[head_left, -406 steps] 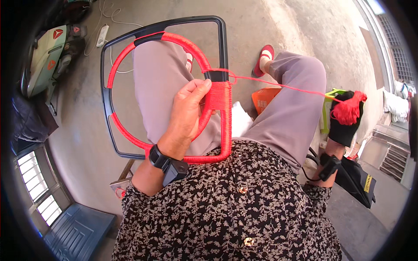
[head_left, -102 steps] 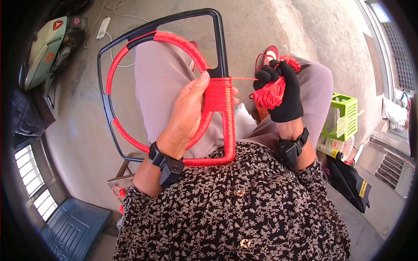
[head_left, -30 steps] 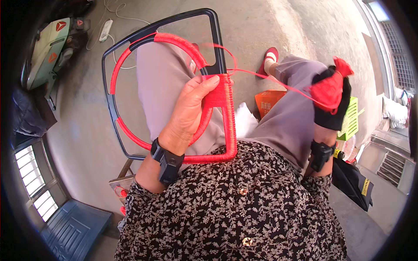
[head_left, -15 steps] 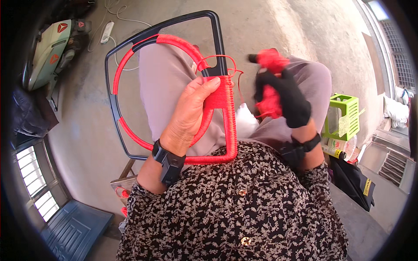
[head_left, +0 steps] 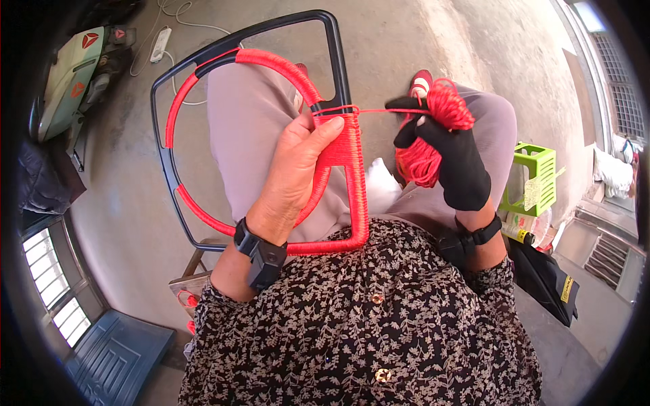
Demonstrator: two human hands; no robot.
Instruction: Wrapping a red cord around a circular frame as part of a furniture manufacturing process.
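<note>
Head view: one frame (head_left: 203, 128) at centre, gripped by left hand (head_left: 294, 176); right hand (head_left: 450, 159), gloved, clutched one cord bundle (head_left: 433, 135), centre right.

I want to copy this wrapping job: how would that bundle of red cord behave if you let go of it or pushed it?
The red cord bundle looks soft and floppy, since its loose loops sag around the gloved right hand. It is probably light. Released, it would likely unravel rather than roll, held by the taut strand to the black frame, which the left hand steadies.
</note>
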